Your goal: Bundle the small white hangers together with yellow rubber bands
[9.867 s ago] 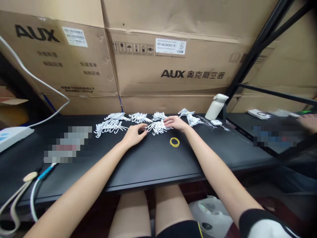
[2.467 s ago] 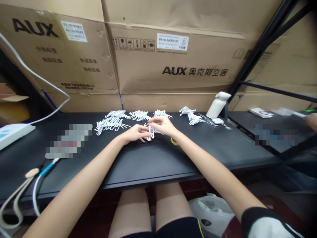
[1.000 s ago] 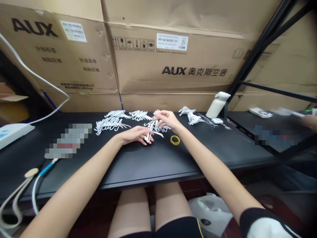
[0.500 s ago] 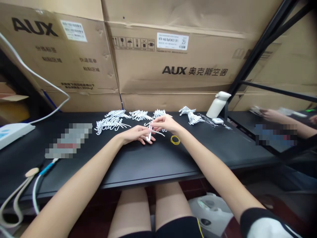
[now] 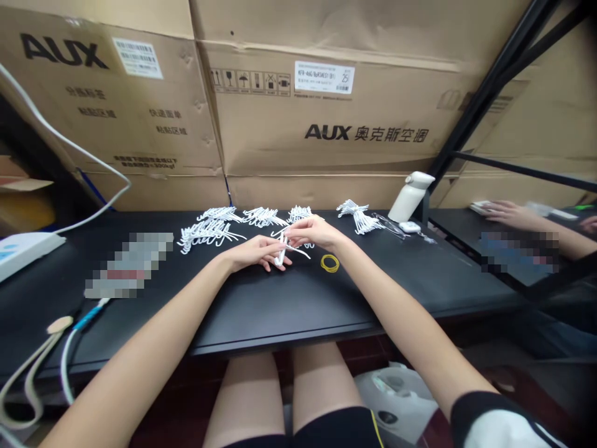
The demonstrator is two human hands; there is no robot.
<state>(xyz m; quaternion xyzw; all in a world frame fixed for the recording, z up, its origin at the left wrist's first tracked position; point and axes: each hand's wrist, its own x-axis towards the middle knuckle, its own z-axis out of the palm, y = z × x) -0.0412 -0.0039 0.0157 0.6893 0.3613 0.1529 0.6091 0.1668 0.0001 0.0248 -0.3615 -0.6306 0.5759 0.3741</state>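
Note:
My left hand is closed on a few white hooks, pinched between thumb and fingers above the black table. From the right, my right hand grips the same hooks near their upper end. One bent wire end sticks out to the right below my right fingers. Just behind the hands lies a pile of white hooks, partly hidden by my right hand. More piles of hooks spread to the left, and another pile lies at the back. Yellow rubber bands rest beside my right wrist.
A narrow-waisted bundle of hooks lies at the back right, near a white bottle and a small white case. Large cartons stand behind the table. A black rack post rises at right, with another person's hand beyond.
My hands and the hooks stay in almost the same place, with only slight finger shifts. The other person's hand at right has moved left and flattened out.

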